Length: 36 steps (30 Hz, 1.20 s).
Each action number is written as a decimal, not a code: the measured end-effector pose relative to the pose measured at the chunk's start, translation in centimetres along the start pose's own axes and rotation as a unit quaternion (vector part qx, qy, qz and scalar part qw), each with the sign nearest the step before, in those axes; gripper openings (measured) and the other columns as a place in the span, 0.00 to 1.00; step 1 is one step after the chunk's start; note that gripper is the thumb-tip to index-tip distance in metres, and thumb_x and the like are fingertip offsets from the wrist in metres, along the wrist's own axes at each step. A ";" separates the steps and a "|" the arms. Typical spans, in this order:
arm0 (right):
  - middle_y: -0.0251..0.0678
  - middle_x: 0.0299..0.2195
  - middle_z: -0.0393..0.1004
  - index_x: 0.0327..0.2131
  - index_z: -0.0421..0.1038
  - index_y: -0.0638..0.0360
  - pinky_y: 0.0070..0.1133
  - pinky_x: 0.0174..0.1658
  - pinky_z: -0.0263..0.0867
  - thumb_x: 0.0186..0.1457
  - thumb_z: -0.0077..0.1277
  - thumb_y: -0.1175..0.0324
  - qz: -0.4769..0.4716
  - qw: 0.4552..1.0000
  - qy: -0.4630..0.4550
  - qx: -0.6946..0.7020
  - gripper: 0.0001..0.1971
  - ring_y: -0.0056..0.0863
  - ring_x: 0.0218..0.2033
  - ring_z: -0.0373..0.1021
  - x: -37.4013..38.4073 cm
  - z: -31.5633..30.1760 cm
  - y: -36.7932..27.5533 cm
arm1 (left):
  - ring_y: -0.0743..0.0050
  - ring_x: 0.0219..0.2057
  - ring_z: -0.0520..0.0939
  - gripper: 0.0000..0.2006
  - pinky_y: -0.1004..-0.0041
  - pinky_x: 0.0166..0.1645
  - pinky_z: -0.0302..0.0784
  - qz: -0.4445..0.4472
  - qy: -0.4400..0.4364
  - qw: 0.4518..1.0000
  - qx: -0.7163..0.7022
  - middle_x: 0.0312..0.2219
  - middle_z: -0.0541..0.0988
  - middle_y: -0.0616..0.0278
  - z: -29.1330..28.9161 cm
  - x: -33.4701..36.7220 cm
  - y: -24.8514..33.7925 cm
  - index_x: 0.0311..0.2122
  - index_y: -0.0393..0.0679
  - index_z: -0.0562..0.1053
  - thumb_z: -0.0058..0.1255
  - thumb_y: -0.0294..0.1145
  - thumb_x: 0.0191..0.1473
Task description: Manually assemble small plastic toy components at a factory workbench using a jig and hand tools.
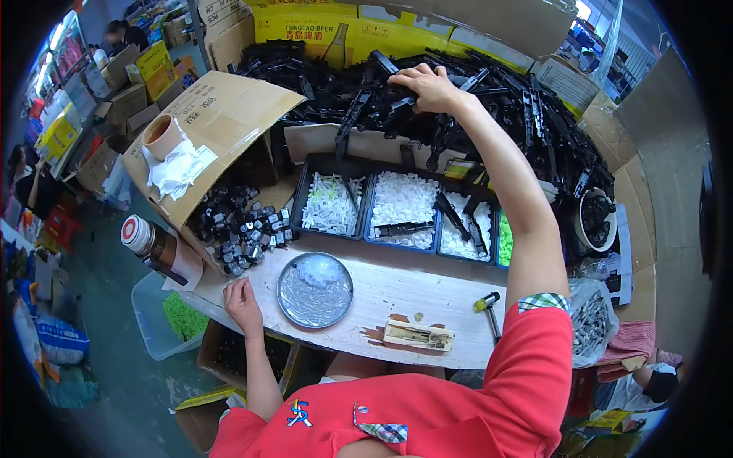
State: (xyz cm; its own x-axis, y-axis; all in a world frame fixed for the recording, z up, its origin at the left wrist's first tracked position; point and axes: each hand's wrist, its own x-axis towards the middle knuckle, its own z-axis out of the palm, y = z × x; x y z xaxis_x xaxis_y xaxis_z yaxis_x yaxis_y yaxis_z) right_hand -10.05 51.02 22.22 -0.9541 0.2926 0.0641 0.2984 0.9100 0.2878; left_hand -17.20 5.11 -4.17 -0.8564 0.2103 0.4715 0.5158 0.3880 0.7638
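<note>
My right hand (432,88) is stretched far forward over a big heap of black plastic parts (527,114), long and gun-shaped. Its fingers are spread and touch the top of the heap; nothing is visibly held. At the left front edge of the white worktable (389,278) rests my left hand (243,305), its fingers curled together with nothing visible in them. Right of it lies a round metal dish (294,305) with a clear, whitish lump (319,269) in it. A cream-coloured fixture block (418,335) sits near the front edge, and a small yellow-headed hammer (487,302) lies farther right.
Behind the work surface stand black trays (365,236) of small white pieces, some with black parts on top. Dark metallic blocks (243,229) spill from a cardboard box (221,99) at left. A jar (145,238), a bin of green pieces (145,324) and a white bucket (588,243) flank the table.
</note>
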 end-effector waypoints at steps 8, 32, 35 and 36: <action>0.30 0.54 0.58 0.54 0.57 0.37 0.43 0.54 0.43 0.41 0.59 0.58 0.066 0.997 -0.004 -0.042 0.34 0.31 0.57 0.49 -1.6 -1.2 1.4 | 0.69 0.30 0.73 0.04 0.76 0.35 0.67 0.024 -0.001 1.000 0.003 0.26 0.73 0.60 0.3 0.4 -0.3 0.30 0.34 0.73 0.47 0.20 0.48; 0.35 0.25 0.69 0.24 0.72 0.54 0.29 0.37 0.54 0.37 0.46 0.76 -0.029 0.966 0.194 0.171 0.08 0.33 0.34 0.63 -12.3 9.8 -17.8 | 0.60 0.30 0.72 0.04 0.69 0.36 0.68 0.056 -0.003 0.998 0.011 0.26 0.74 0.58 0.2 0.4 -0.3 0.29 0.37 0.73 0.48 0.21 0.45; 0.37 0.28 0.69 0.25 0.72 0.57 0.31 0.38 0.54 0.38 0.45 0.75 0.020 0.963 0.198 0.180 0.07 0.34 0.36 0.63 -10.5 12.2 -20.1 | 0.61 0.30 0.72 0.04 0.69 0.36 0.68 0.055 -0.002 0.998 0.008 0.26 0.74 0.58 0.4 0.4 -0.4 0.29 0.37 0.73 0.48 0.21 0.45; 0.37 0.28 0.69 0.25 0.72 0.57 0.31 0.38 0.54 0.38 0.46 0.74 0.028 0.962 0.200 0.183 0.07 0.34 0.36 0.63 -9.9 12.2 -21.0 | 0.61 0.30 0.72 0.04 0.69 0.35 0.68 0.054 0.003 0.999 0.005 0.26 0.74 0.59 0.2 0.3 -0.5 0.29 0.38 0.73 0.48 0.21 0.45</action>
State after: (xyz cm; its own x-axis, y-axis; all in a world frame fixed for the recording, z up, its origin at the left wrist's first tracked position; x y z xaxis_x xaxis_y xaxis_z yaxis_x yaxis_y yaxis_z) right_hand -6.56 32.65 3.87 -0.8479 0.2741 0.4538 0.2687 0.9601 -0.0778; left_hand -17.74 5.17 -4.53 -0.7957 0.2460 0.5535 0.6048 0.3719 0.7041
